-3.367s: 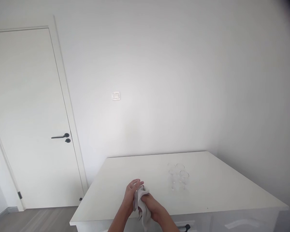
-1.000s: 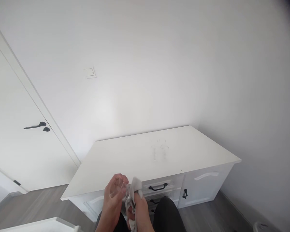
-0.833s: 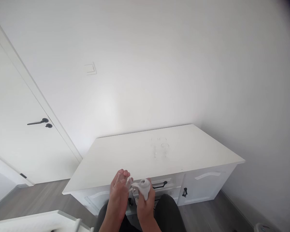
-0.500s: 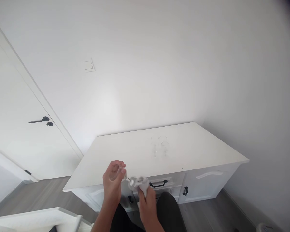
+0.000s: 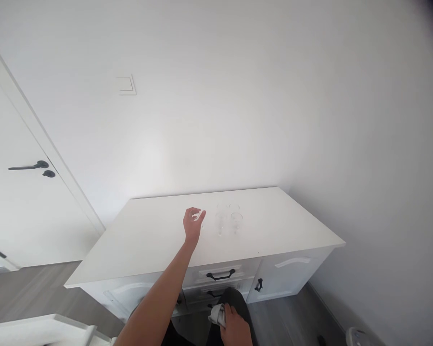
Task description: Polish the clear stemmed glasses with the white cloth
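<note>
My left hand [image 5: 193,225] is stretched out over the white dresser top [image 5: 147,240], fingers closed round a clear stemmed glass [image 5: 196,216] held just left of three more clear stemmed glasses [image 5: 227,217] standing together on the top. Whether the held glass touches the surface is not clear. My right hand [image 5: 234,329] rests low on my lap by my dark trousers, gripping a crumpled grey cloth [image 5: 217,315].
The dresser stands against a white wall, with black drawer handles [image 5: 220,276] on its front. A white door with a black lever [image 5: 31,166] is at the left. A wall switch [image 5: 125,85] is above. White furniture [image 5: 39,331] shows at bottom left, a round bin [image 5: 359,336] at bottom right.
My left hand has carried the glass away from the cloth and out over the dresser, next to the standing glasses. My right hand has dropped to my lap with the cloth.
</note>
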The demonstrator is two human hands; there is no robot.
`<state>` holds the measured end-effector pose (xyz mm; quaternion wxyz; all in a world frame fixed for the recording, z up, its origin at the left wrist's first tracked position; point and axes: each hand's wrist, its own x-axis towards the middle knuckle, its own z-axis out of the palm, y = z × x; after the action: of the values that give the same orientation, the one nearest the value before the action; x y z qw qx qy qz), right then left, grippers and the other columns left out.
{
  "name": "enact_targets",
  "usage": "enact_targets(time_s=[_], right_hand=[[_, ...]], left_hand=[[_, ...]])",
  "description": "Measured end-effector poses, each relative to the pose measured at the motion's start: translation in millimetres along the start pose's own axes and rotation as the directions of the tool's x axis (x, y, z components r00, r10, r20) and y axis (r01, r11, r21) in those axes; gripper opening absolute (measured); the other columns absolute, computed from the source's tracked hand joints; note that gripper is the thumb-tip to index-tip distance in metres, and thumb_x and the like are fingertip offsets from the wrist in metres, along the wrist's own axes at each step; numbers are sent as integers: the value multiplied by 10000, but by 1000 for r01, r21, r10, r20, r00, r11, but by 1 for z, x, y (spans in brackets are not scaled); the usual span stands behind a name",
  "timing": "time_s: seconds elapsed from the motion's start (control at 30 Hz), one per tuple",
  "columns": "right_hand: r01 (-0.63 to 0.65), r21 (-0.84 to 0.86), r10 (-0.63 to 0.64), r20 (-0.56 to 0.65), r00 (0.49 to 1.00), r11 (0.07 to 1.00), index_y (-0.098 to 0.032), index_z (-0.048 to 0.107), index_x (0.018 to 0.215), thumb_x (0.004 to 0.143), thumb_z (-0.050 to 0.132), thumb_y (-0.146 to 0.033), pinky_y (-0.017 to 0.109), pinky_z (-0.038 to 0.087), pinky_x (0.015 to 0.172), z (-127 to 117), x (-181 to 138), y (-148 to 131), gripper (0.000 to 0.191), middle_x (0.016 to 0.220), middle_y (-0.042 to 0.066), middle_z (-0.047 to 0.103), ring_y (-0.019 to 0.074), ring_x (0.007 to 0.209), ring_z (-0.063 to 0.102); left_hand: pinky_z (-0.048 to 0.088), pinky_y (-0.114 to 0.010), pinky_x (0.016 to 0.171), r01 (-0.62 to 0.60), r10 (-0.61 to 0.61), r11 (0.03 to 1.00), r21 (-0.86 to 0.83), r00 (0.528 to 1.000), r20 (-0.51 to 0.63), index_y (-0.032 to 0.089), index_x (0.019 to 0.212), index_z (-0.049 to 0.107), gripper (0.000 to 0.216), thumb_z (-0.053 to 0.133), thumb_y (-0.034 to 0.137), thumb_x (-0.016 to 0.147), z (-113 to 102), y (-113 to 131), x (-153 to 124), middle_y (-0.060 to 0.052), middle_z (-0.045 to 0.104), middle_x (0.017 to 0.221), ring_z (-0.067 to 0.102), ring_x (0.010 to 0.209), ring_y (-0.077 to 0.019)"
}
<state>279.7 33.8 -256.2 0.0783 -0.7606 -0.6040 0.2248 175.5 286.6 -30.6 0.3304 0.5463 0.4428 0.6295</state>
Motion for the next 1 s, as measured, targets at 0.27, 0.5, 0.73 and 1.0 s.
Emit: enact_targets(time_s=[0.27, 0.5, 0.73, 1.0], right_hand=[[-68, 47, 68, 11, 998, 997, -178, 587, 1405, 846, 564, -187, 344, 546, 921, -11, 4, 2, 559, 1317, 151, 689, 291, 1108, 710], [-100, 27, 100, 19, 995, 995, -176, 587, 1381, 834, 585, -174, 318, 531, 926, -10, 6, -1, 546, 1293, 151, 698, 278, 1117, 707], [-129, 96, 122, 70, 990, 987, -239, 619, 1356, 774, 668, -186, 392, 569, 898, -6, 19, 3, 587, 1277, 129, 716, 331, 1092, 725], [-165, 141, 134, 208, 969, 976, -218, 590, 1413, 779, 648, -193, 447, 563, 938, -9, 30, 10, 637, 1335, 171, 682, 360, 1167, 692]], left_hand=[[496, -378, 857, 32, -36, 999, 34, 993, 117, 257, 981, 583, 343, 763, 487, 800, 34, -28, 21, -50, 709, 1036, 657, 1073, -236], [473, -380, 896, 33, -47, 997, 74, 979, 197, 260, 1031, 555, 405, 768, 496, 781, 45, -33, 26, -61, 657, 1117, 616, 1109, -241], [484, -378, 879, 78, -86, 996, 51, 978, 188, 267, 1162, 497, 599, 828, 460, 702, 46, -34, 29, -96, 573, 1258, 598, 1171, -259], [490, -429, 969, 33, -42, 998, 50, 981, 188, 267, 1325, 487, 569, 683, 500, 845, -1, -30, 22, -143, 550, 1399, 583, 1255, -278]])
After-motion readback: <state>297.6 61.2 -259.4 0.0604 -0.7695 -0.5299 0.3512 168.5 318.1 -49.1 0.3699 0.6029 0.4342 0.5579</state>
